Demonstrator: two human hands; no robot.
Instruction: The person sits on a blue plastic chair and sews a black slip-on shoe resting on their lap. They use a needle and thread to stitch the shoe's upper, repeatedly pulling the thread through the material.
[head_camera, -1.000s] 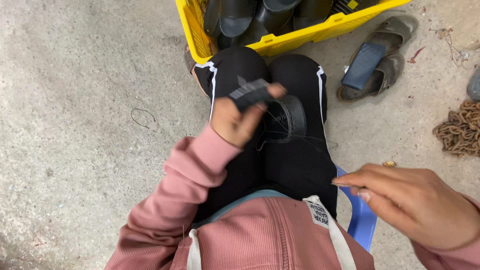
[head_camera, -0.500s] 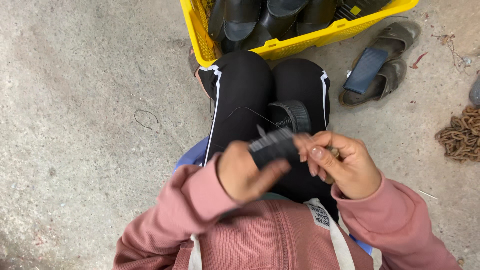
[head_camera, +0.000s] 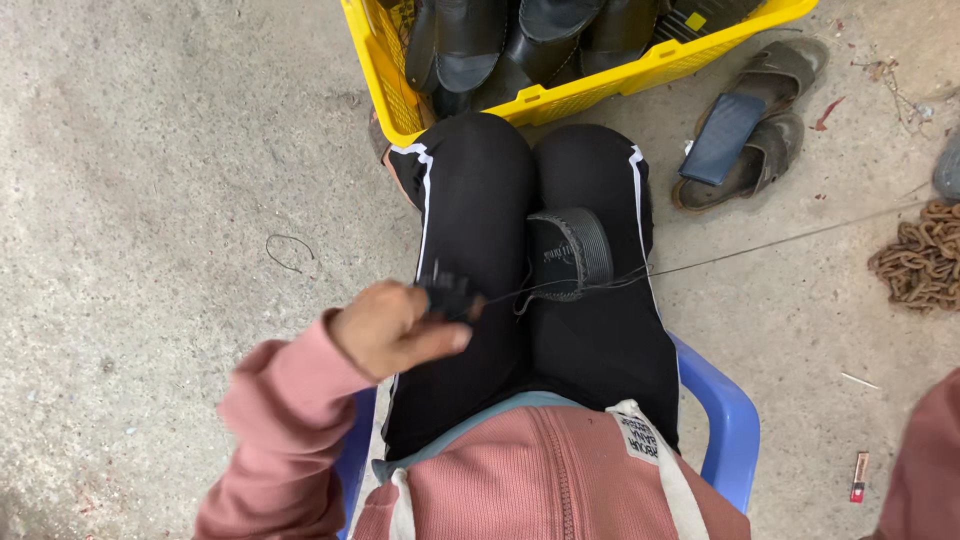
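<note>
Stitching a black shoe sole (head_camera: 568, 252) on my lap
My left hand (head_camera: 395, 328) pinched a dark tool (head_camera: 450, 296), thread (head_camera: 760, 245) drawn taut; my right hand was out of view; stitching unfinished

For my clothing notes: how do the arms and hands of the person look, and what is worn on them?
Both arms wear dusty-pink long sleeves of soft knit fabric, loose and wrinkled, ending at the wrist. The left hand is bare: no glove, ring or watch visible. Of the right arm only a piece of pink sleeve shows; its hand is outside the picture.
</note>
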